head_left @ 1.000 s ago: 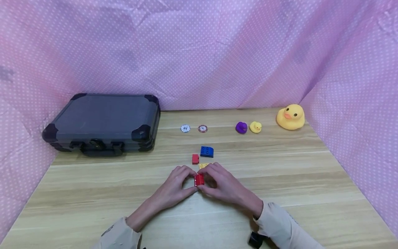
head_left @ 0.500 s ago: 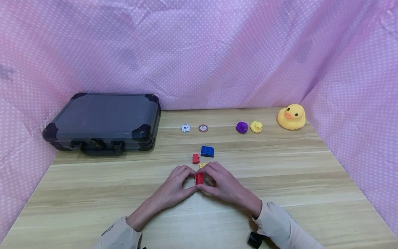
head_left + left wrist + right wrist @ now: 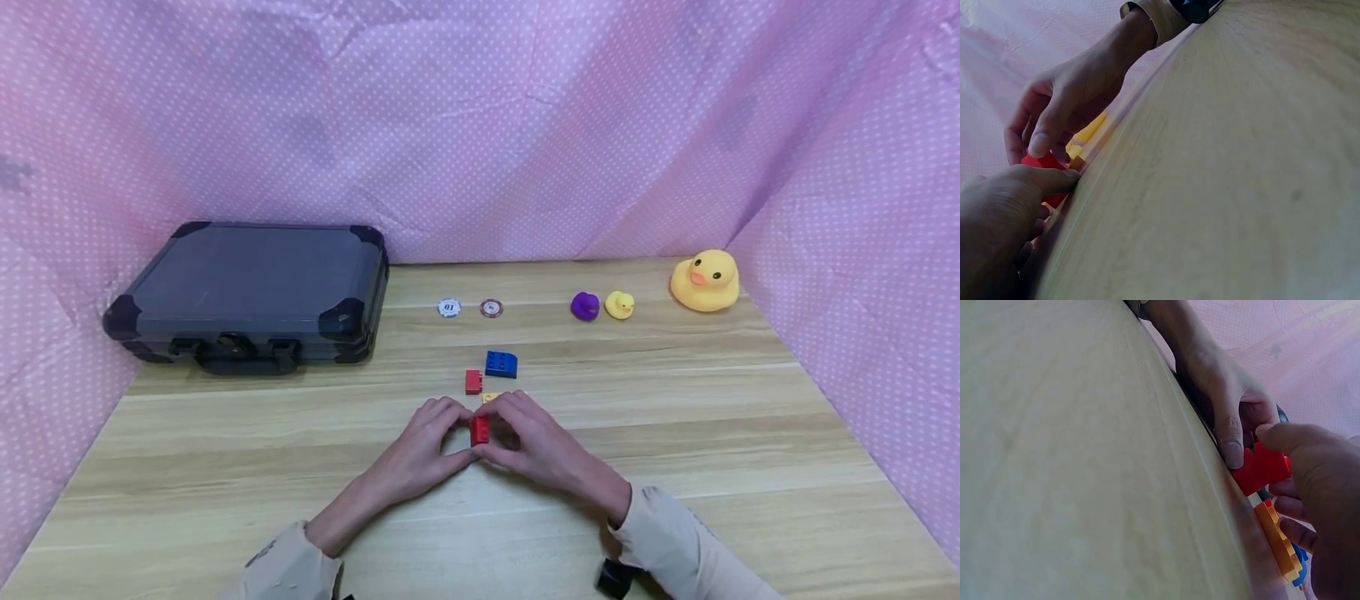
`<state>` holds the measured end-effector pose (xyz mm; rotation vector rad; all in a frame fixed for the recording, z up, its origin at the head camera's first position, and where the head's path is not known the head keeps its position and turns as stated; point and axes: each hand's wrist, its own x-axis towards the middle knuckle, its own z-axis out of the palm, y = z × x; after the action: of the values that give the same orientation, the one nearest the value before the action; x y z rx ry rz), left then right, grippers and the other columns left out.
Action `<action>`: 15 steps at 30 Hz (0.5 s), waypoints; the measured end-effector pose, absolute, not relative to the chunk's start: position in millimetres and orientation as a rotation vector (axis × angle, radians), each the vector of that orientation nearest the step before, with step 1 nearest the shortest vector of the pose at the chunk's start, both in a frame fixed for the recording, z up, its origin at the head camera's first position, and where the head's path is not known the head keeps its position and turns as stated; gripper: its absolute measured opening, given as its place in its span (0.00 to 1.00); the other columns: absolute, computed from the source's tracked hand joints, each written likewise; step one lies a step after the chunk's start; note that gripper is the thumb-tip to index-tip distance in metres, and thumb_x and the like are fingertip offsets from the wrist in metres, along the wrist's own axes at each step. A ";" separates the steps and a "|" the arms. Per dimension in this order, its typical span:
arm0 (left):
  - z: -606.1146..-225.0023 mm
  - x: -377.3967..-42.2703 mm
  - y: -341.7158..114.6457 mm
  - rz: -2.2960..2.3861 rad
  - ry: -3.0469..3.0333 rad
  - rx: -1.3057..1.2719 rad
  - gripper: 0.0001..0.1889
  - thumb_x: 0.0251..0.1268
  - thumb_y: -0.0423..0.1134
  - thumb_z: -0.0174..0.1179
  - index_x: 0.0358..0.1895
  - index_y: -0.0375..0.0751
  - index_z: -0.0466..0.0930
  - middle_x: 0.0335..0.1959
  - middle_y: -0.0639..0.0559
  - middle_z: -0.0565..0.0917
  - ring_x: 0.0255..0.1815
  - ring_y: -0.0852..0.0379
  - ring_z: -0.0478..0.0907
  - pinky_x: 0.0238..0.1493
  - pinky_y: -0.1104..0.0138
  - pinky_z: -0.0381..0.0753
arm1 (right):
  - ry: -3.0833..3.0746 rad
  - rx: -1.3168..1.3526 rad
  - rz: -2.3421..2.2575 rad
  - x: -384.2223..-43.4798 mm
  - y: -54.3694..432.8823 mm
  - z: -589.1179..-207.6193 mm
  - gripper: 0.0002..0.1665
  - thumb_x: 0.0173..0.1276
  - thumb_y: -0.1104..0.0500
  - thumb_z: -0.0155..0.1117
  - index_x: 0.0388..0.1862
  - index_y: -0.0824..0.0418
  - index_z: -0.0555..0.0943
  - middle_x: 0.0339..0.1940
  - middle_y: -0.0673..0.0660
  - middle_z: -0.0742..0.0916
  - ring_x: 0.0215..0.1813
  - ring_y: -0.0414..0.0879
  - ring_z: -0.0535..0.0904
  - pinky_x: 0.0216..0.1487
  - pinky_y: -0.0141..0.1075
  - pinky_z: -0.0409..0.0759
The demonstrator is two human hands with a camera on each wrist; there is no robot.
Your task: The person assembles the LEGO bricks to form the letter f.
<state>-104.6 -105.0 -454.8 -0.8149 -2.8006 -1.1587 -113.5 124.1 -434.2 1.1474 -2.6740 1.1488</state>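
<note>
A red toy building block (image 3: 480,431) lies between my two hands, low over the tabletop in the head view. My left hand (image 3: 420,450) pinches it from the left with thumb and fingertips. From the other side my right hand (image 3: 536,437) holds it the same way. Seen from the right wrist, the red block (image 3: 1266,467) has a lower and an upper part, with a notch between them. Just beyond the fingertips lies a yellow block (image 3: 491,398), partly hidden by my right hand. A small red block (image 3: 473,382) and a blue block (image 3: 501,364) sit behind it.
A dark grey case (image 3: 255,275) stands at the back left. Two poker chips, one white (image 3: 449,307) and one dark red (image 3: 491,308), lie at the back. Farther right are a small purple duck (image 3: 585,306), a small yellow duck (image 3: 619,305) and a big yellow duck (image 3: 705,281).
The held red block has turned slightly between the fingers and shows a narrower face from above. Both hands stay nearly in place.
</note>
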 end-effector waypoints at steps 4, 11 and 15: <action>-454.1 -104.8 -104.2 -1.164 -2.809 -0.815 0.19 0.64 0.45 0.75 0.55 0.48 0.82 0.50 0.59 0.80 0.52 0.59 0.71 0.54 0.57 0.77 | -2.661 1.171 1.159 -114.1 126.1 -434.3 0.23 0.70 0.53 0.74 0.61 0.53 0.79 0.52 0.45 0.83 0.53 0.44 0.76 0.53 0.37 0.79; -453.9 -104.8 -105.1 -1.153 -2.821 -0.816 0.20 0.62 0.42 0.76 0.56 0.47 0.82 0.51 0.58 0.80 0.52 0.58 0.72 0.54 0.57 0.77 | -2.655 1.199 1.162 -116.3 126.5 -434.5 0.20 0.71 0.56 0.72 0.60 0.54 0.80 0.53 0.46 0.83 0.56 0.42 0.76 0.57 0.39 0.79; -454.5 -105.8 -105.3 -1.148 -2.820 -0.823 0.20 0.63 0.43 0.75 0.56 0.47 0.81 0.51 0.58 0.80 0.53 0.58 0.72 0.55 0.56 0.76 | -2.639 1.215 1.142 -118.0 126.0 -433.0 0.18 0.71 0.54 0.73 0.58 0.54 0.82 0.54 0.46 0.82 0.57 0.41 0.76 0.58 0.39 0.79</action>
<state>-105.8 -105.3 -454.5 -0.8234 -2.8202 -1.1483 -118.0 126.0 -433.0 1.2150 -2.6391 1.1425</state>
